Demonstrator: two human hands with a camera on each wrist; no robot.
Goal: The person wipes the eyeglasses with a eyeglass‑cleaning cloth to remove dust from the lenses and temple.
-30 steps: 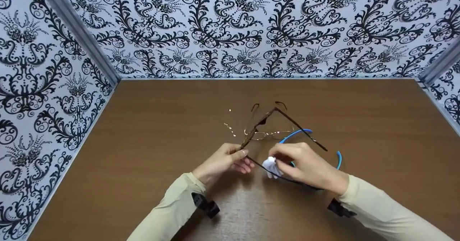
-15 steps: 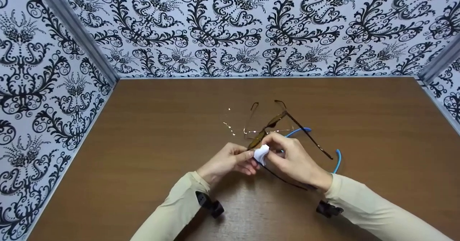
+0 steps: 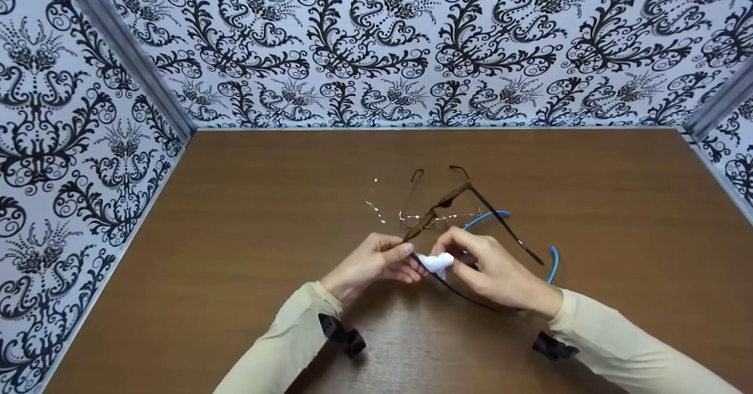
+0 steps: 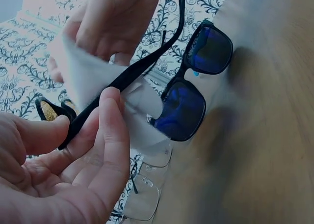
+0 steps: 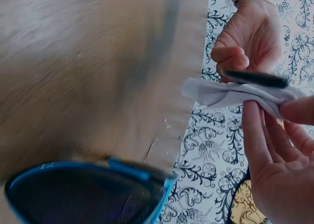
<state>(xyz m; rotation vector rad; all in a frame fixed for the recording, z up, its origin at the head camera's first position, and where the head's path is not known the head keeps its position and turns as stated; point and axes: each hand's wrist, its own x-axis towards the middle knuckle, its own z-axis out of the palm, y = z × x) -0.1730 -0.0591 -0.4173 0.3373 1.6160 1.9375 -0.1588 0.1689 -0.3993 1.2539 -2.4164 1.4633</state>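
Observation:
My left hand (image 3: 376, 264) pinches a pair of dark-framed sunglasses (image 3: 422, 224) with amber lenses by one temple, near the hinge. The sunglasses are tilted above the table, both temples unfolded. My right hand (image 3: 500, 270) pinches a white cloth (image 3: 436, 262) folded round that same temple, just beyond the left fingertips. In the left wrist view the dark temple (image 4: 140, 66) passes across the cloth, with the left thumb and fingers on its end. Seen from the right wrist, the cloth (image 5: 235, 94) is bunched between thumb and fingers.
Blue-templed sunglasses (image 3: 554, 264) lie on the table (image 3: 265, 206) under and beside my right hand; their dark lenses (image 4: 184, 108) show in the left wrist view. Behind the held pair stand thin wire-framed glasses (image 3: 417, 173). Small bright glints (image 3: 376, 209) show to their left. Patterned walls (image 3: 376, 47) enclose the table.
My right hand has brought the cloth left onto the temple beside the left fingers, then slid it slightly back right along it. The held sunglasses have turned and shifted a little right.

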